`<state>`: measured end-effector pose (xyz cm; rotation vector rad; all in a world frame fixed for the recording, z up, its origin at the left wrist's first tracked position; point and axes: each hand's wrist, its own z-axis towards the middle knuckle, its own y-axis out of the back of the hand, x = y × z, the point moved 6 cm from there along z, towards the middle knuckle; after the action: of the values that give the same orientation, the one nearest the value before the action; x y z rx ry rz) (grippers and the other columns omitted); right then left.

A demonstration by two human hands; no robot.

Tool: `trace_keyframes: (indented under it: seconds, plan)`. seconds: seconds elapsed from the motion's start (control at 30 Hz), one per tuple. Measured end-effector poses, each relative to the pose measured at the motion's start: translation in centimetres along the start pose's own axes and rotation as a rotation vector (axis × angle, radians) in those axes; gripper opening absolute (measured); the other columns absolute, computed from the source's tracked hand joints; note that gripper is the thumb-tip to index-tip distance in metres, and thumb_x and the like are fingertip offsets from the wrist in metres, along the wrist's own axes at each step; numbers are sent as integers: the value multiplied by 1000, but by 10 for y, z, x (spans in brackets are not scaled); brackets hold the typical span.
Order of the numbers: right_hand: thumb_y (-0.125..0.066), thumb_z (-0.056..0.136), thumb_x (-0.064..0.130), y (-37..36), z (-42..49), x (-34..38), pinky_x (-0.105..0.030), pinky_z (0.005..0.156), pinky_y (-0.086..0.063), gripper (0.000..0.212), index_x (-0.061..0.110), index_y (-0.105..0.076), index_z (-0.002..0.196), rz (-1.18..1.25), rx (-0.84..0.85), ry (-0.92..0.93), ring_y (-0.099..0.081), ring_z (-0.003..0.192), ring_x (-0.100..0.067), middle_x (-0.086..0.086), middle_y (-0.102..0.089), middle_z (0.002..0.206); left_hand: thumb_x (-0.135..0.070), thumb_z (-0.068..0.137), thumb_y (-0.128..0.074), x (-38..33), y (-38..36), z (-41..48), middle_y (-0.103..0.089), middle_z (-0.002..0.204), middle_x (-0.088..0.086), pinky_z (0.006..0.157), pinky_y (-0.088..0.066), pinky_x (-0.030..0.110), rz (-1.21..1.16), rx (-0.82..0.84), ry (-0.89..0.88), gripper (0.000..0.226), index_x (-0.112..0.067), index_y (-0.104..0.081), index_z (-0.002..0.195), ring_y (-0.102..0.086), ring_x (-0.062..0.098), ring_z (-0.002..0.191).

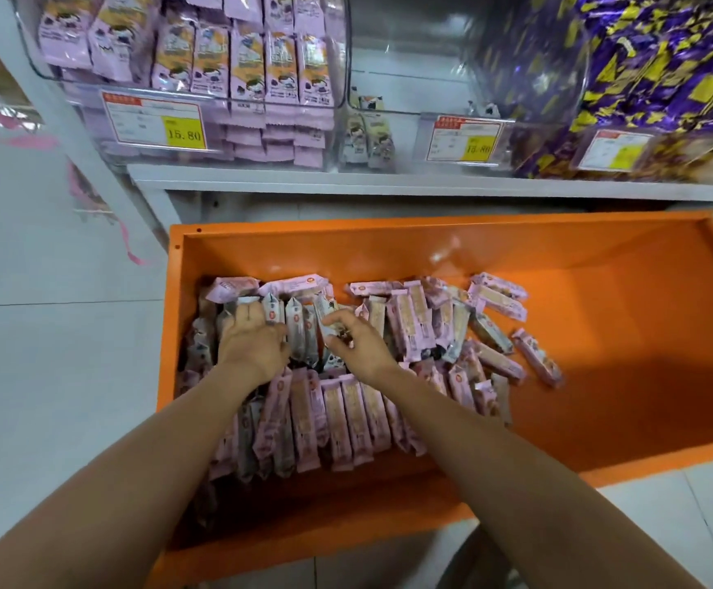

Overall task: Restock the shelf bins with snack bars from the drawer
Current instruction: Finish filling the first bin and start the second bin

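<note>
Below, drawer (601, 316): orange metal, pulled out across the lower middle of the frame; its right half is bare.
Shelf (388, 184): pale grey board across the upper frame, with three clear bins on it.
Right bin (529, 78): upper right, heaped with purple-and-yellow wrappers; no brand can be read.
Left bin (337, 133): upper left, packed with upright lilac packets bearing a cartoon figure; the small print is too blurred to read.
Middle bin (410, 57): top centre, holding only a few pale packets at its lower left corner.
Snack bars (346, 418): lilac and grey-white wrappers filling the drawer's left half, in rows near the front and scattered loose toward the centre; each shows a small round red logo, and the lettering is illegible.
Left hand (252, 346): fingers curled down over the tops of a bunch of upright grey-white bars, thumb against their side, gripping them.
Right hand (361, 346): thumb and forefinger pinch the end of one grey-white bar; the other fingers are loosely bent.
Price tags (155, 121): the yellow patches on the left and middle bins read "15.80"; the right bin's tag is unreadable.
</note>
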<state>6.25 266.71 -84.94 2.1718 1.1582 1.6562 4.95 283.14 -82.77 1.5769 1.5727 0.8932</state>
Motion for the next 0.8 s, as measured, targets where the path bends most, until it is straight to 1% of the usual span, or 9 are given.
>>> trace_keyframes:
  seconds: [0.13, 0.2, 0.3, 0.37, 0.43, 0.53, 0.67, 0.7, 0.8]
  plan:
    - [-53, 100, 21, -2, -3, -3, -35, 80, -48, 21, 22, -54, 121, 22, -9, -2, -59, 92, -23, -8, -58, 123, -46, 98, -37, -1, 4, 4, -36, 136, 11, 107, -27, 39, 29, 24, 6, 40, -36, -56, 132, -26, 31, 129]
    - [-54, 100, 20, -1, -5, -2, -34, 83, -48, 21, 21, -55, 120, 42, -18, -2, -58, 96, -21, -7, -58, 126, -48, 98, -36, 0, 2, 6, -35, 136, 10, 107, -26, 39, 32, 36, 11, 42, -38, -52, 135, -26, 30, 128]
    - [-54, 99, 17, 3, -7, 0, -37, 86, -49, 21, 19, -55, 121, 76, -36, -5, -60, 101, -27, -6, -58, 128, -49, 98, -38, 2, -1, 9, -39, 138, 11, 107, -27, 39, -15, 59, 14, 44, -39, -45, 140, -26, 31, 128]
    - [-54, 99, 17, 6, -10, 2, -36, 87, -47, 22, 19, -55, 122, 91, -34, -12, -58, 109, -25, -6, -57, 131, -47, 98, -39, 0, -1, 10, -48, 133, 8, 104, -28, 37, -38, 51, 12, 40, -40, -49, 136, -29, 30, 125]
    - [-54, 99, 18, 8, -13, 2, -31, 87, -42, 24, 18, -55, 123, 100, -29, -11, -54, 115, -20, -6, -56, 132, -49, 98, -40, -3, -1, 9, -54, 125, 5, 100, -29, 37, -38, 49, 10, 36, -40, -52, 131, -30, 29, 122]
    - [-54, 99, 17, 13, -18, 1, -29, 85, -40, 24, 18, -55, 123, 118, -37, -25, -53, 100, -15, -5, -57, 128, -52, 98, -39, -6, -1, 12, -57, 119, 4, 96, -29, 38, -7, 47, -2, 35, -40, -51, 128, -32, 28, 119]
    - [-54, 100, 18, 20, -23, -1, -27, 87, -39, 25, 18, -55, 125, 140, -47, -50, -52, 107, -14, -7, -55, 131, -52, 96, -44, 1, 3, 15, -60, 113, 3, 95, -32, 38, -58, -15, 27, 26, -37, -54, 115, -36, 29, 118]
    - [-54, 100, 18, 21, -23, -2, -27, 87, -39, 26, 19, -55, 125, 143, -55, -50, -53, 104, -13, -6, -56, 128, -51, 95, -47, 3, 5, 14, -60, 111, 4, 96, -33, 39, -106, -52, 36, 24, -35, -54, 112, -37, 30, 118]
    - [-53, 100, 18, 25, -25, 0, -26, 78, -41, 24, 19, -54, 124, 163, -77, -43, -51, 85, -2, 2, -54, 109, -48, 91, -57, 10, 13, 12, -61, 102, 4, 92, -37, 40, -265, -202, 56, 23, -30, -50, 105, -44, 34, 115]
